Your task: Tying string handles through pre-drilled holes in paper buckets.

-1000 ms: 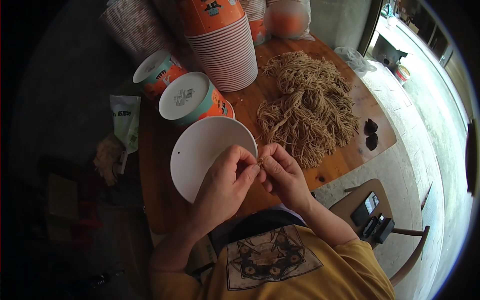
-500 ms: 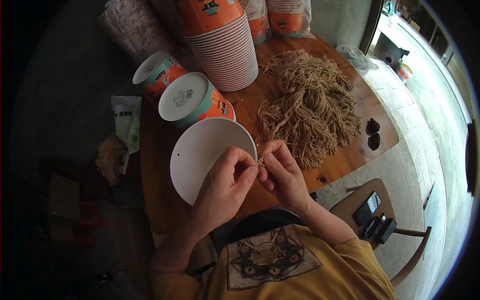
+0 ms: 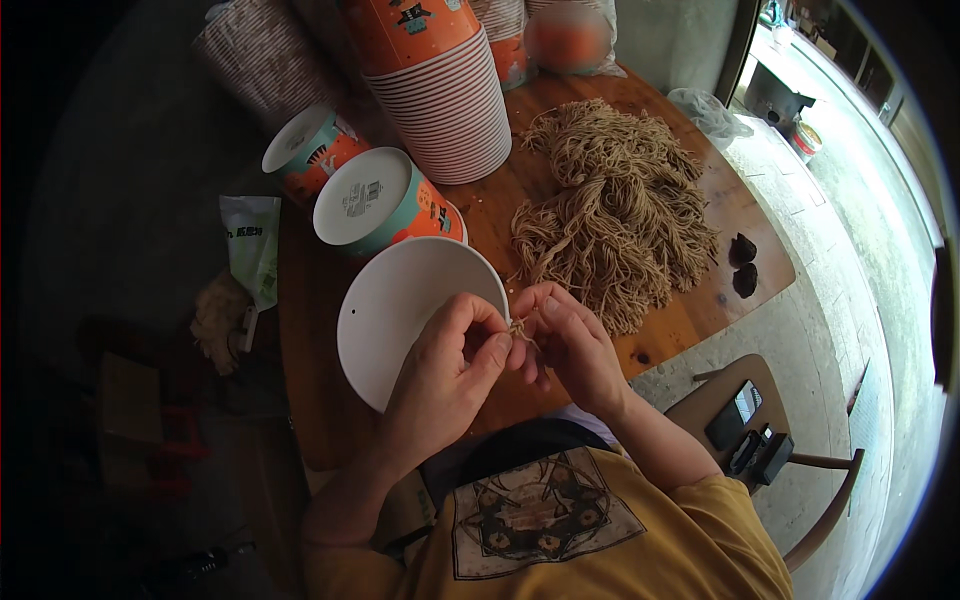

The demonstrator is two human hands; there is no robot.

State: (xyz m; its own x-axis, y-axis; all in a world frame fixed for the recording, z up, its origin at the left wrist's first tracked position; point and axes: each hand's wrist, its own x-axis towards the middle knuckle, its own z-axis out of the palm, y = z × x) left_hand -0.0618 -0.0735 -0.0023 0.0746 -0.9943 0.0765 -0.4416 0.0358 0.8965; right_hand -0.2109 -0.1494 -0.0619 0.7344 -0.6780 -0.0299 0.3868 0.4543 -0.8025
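Here the left hand [image 3: 445,375] and the right hand [image 3: 572,345] meet just over the near rim of a white bowl [image 3: 400,310], fingertips of both pinched on a small tuft of brown noodles [image 3: 520,328], probably held there so that whatever comes loose lands in the bowl. The big noodle pile [image 3: 615,215] lies just beyond the right hand, within easy reach, while a tall stack of orange cups [image 3: 440,95] and two tipped cups stand further back. All of it sits on a round wooden desk [image 3: 690,320], with a wooden chair [image 3: 760,440] on pale concrete floor to the right
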